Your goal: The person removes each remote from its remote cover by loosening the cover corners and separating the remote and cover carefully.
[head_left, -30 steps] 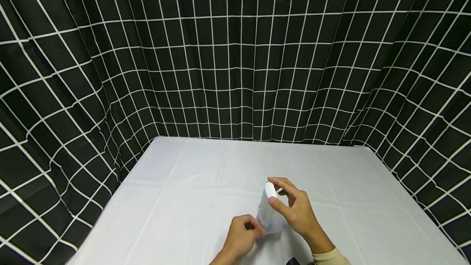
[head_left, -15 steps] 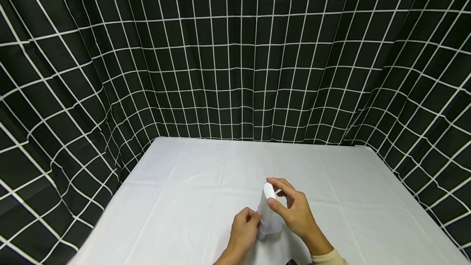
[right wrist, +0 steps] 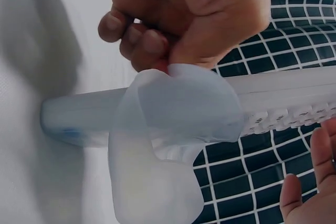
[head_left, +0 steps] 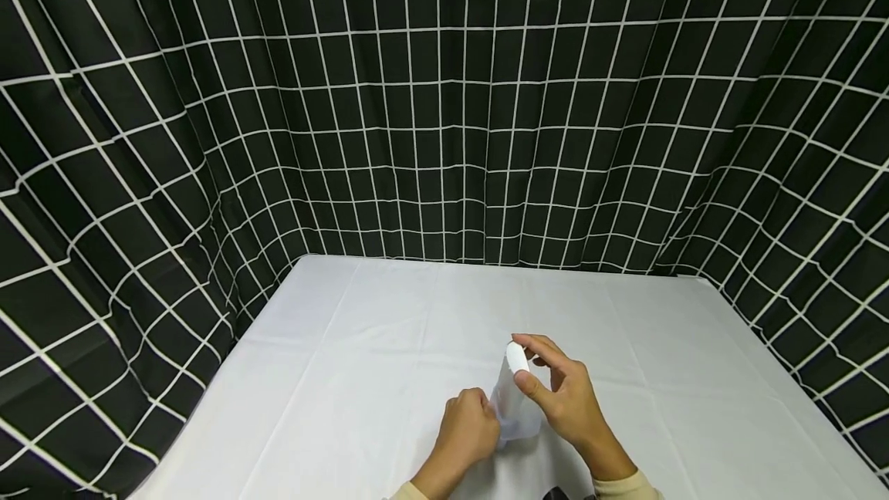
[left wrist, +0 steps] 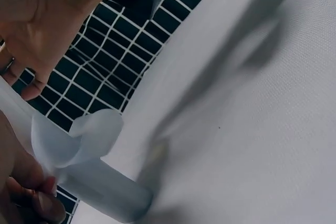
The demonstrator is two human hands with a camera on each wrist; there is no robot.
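Note:
A white remote control (right wrist: 283,85) with rows of buttons stands on end on the white cloth. A translucent soft sheet or sleeve (right wrist: 157,187) curls loosely around its lower half, with a flap standing out from it. My left hand (head_left: 464,427) pinches the edge of this translucent piece, where a small red spot shows between finger and thumb in the right wrist view. At the top, my right hand (head_left: 566,396) holds the remote's upper end between thumb and fingertips. Seen from the left wrist, the lower end rests on the cloth under the curled flap (left wrist: 100,135).
A white cloth covers the table (head_left: 347,376). Black curtains (head_left: 389,130) with a white grid hang behind it and on both sides. A small black object (head_left: 556,494) shows by the right sleeve at the bottom edge.
My left hand has moved up along the remote and turned so that its knuckles face up. My right hand keeps its hold at the top. The head view has shifted slightly.

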